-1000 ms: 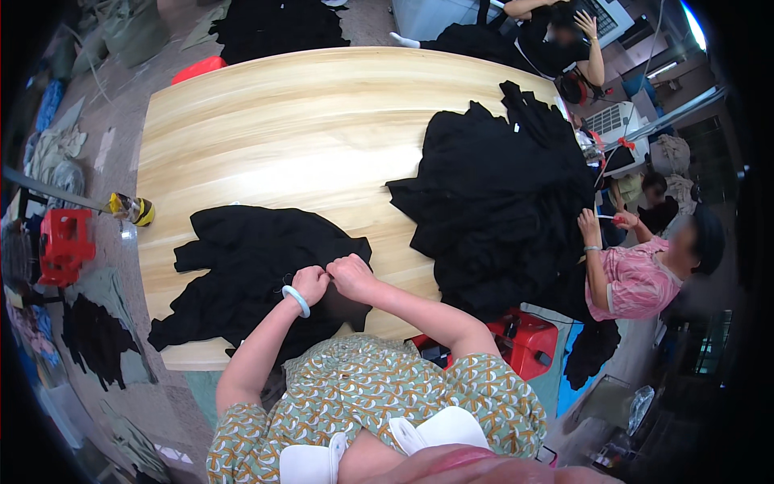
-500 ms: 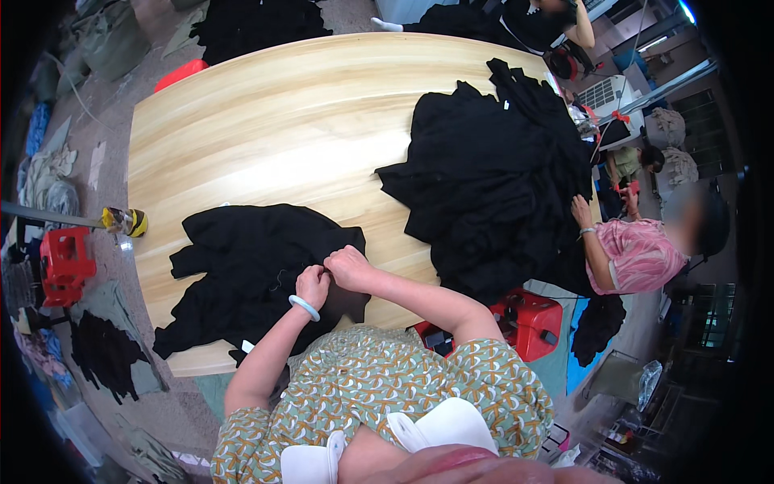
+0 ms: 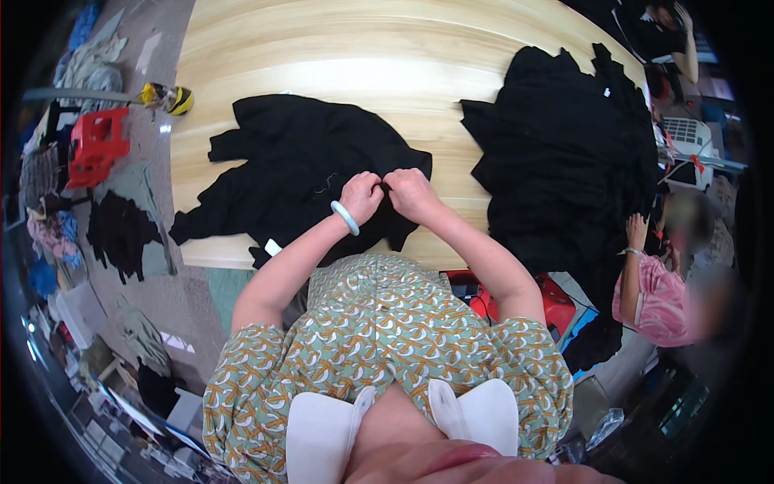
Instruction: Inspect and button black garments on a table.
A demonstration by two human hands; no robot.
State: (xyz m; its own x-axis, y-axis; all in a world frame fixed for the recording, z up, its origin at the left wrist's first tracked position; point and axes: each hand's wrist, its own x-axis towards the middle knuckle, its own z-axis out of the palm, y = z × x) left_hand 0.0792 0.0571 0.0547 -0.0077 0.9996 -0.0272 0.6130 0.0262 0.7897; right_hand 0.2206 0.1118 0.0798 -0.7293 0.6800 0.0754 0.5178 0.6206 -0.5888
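A black garment [image 3: 302, 149] lies spread on the light wooden table [image 3: 339, 60], close in front of me. My left hand [image 3: 362, 198], below a pale bracelet, pinches the garment's cloth near its right side. Right beside it, my right hand [image 3: 409, 194] grips the same cloth, the fingertips of both hands almost meeting. What lies between the fingertips is too small to make out. A loose pale thread [image 3: 326, 184] rests on the fabric left of my hands. At the garment's near edge a white tag [image 3: 272, 248] sticks out.
A large pile of black garments [image 3: 564, 161] covers the table's right side, with a co-worker's hand [image 3: 636, 232] at its edge. Red stools stand at the left [image 3: 98, 147] and under the near right edge [image 3: 556, 305]. Dark cloth [image 3: 122, 234] lies on the floor at left.
The view has shifted, so the table sits higher in the picture. Both hands stay on the garment, and a small gap has come between them.
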